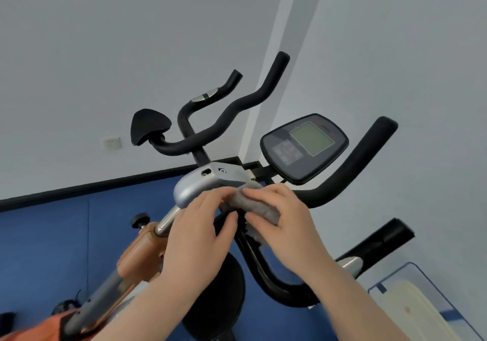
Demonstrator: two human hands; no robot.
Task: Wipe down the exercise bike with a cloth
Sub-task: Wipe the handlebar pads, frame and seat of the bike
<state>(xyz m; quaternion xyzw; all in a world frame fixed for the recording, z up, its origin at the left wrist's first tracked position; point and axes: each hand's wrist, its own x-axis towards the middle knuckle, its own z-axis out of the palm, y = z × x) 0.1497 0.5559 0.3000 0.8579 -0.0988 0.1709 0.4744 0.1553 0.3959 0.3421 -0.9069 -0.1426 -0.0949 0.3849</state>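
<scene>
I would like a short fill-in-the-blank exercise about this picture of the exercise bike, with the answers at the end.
1. Both hands hold a cloth whose colour is ____.
2. The cloth lies against the silver housing, just below the ____ with the green screen.
3. The left hand and right hand work near the black handlebar; the floor is ____.

Answers: grey; console; blue

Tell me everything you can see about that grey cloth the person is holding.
The cloth is grey and looks soft and fuzzy, like a small towel, bunched up rather than spread flat. It sits just below the silver housing at the base of the black handlebars, near the console. Both hands hold it: the left hand touches its left end, and the right hand lies over it with fingers curled on top. A frayed edge hangs beneath.
</scene>
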